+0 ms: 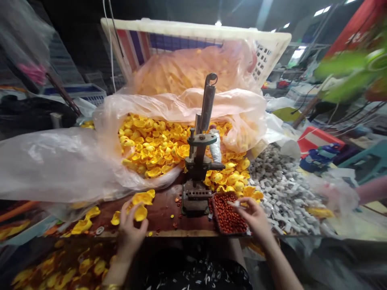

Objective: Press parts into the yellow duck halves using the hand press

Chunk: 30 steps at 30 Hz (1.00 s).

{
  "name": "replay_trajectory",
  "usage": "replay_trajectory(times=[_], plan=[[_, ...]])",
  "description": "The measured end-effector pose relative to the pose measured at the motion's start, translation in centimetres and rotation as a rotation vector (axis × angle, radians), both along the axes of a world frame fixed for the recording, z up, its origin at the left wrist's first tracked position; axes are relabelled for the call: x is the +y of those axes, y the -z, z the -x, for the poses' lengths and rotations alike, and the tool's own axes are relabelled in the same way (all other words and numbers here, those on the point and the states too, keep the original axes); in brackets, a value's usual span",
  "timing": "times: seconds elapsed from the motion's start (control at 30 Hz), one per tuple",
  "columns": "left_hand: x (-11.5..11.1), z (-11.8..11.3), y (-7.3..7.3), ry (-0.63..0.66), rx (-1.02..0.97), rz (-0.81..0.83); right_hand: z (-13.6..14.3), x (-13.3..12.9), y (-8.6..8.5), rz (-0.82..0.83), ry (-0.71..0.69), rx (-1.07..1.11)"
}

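My left hand (130, 231) is closed around a yellow plastic shell (140, 213), pinched between thumb and fingers over the table's front left. More yellow shell pieces (143, 197) lie just behind its fingertips, some touching them. On the right, my right hand (256, 217) pinches a small whitish plastic part (234, 204) above a shallow tray (215, 217) full of small red beads (228, 219). Between the hands stands a small hand press (198, 167) with a spring on top and a foil-wrapped lever, its metal block near the table edge.
Behind the press, yellow shells (151, 149) spill from a plastic bag (187, 100) in a tilted white basket (196, 27). Several grey-white parts (281, 193) are heaped at right. A green fan (356, 74) stands at far right. More yellow pieces (87, 266) lie below the table's edge.
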<state>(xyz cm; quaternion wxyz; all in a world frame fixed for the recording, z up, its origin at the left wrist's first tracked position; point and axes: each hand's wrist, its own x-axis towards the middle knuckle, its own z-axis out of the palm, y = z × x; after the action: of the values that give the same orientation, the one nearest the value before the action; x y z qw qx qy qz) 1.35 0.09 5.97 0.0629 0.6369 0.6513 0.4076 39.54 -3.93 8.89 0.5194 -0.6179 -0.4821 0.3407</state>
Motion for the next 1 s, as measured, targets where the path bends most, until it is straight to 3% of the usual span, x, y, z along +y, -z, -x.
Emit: replay_trajectory(times=[0.1, 0.2, 0.43, 0.57, 0.7, 0.83, 1.0], plan=[[-2.4, -4.5, -0.4, 0.385, -0.256, 0.157, 5.8, -2.1, 0.2, -0.121, -0.227, -0.042], [-3.3, -7.7, -1.4, 0.65, -0.479, 0.346, 8.6, -2.3, 0.3, -0.323, -0.399, -0.208], [-1.8, -7.8, -4.1, 0.945, -0.813, 0.648, 8.8, -1.6, 0.2, -0.612, -0.635, -0.774], [-1.0, -8.0, -5.3, 0.998, -0.965, 0.72, 9.2, -1.4, -0.9, -0.647, -0.769, -0.815], [-0.4, -8.6, -5.8, 1.004, -1.067, 0.819, 9.5, -1.1, -1.3, -0.639, -0.766, -0.692], [0.2, -8.9, -5.2, 0.971, -1.184, 0.816, 10.1, -1.4, -0.6, -0.543, -0.683, -0.533], [0.0, -9.5, -3.8, 0.832, -1.59, 0.908, 11.1, -2.3, 0.3, -0.368, -0.567, -0.373]])
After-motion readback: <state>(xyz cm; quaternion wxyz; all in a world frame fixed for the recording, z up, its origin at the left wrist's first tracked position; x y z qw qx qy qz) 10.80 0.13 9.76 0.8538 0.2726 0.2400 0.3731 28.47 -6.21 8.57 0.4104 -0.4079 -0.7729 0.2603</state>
